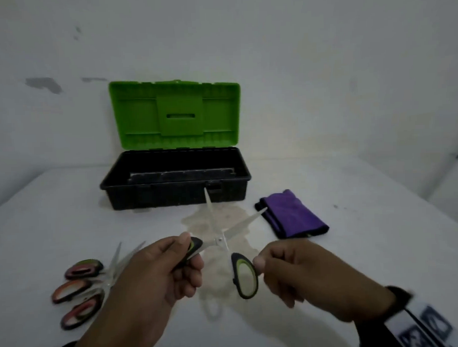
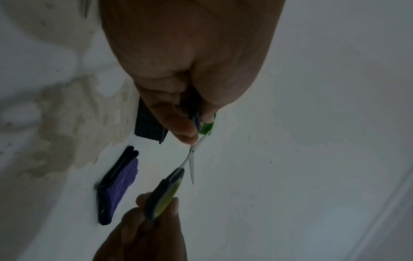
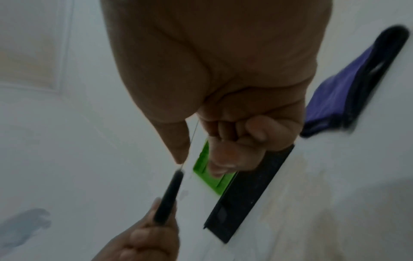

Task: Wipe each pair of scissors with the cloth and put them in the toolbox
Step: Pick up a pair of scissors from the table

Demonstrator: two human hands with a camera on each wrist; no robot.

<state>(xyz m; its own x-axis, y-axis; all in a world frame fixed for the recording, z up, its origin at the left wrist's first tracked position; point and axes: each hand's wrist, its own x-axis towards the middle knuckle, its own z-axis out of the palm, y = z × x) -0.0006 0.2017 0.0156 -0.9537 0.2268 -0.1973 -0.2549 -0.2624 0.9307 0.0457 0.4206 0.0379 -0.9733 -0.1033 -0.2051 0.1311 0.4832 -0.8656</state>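
Green-and-black scissors hang above the table with the blades spread wide, tips toward the toolbox. My left hand grips one handle. My right hand pinches the edge of the other handle. In the left wrist view the scissors run from my left hand down to my right hand. In the right wrist view my left hand holds the black handle, seen edge-on. The folded purple cloth lies on the table to the right, untouched. The toolbox stands open, green lid up.
Two or three more scissors with red-and-dark handles lie on the white table at the left, partly hidden by my left forearm. A beige stain marks the table in front of the toolbox. White walls close off the back and right.
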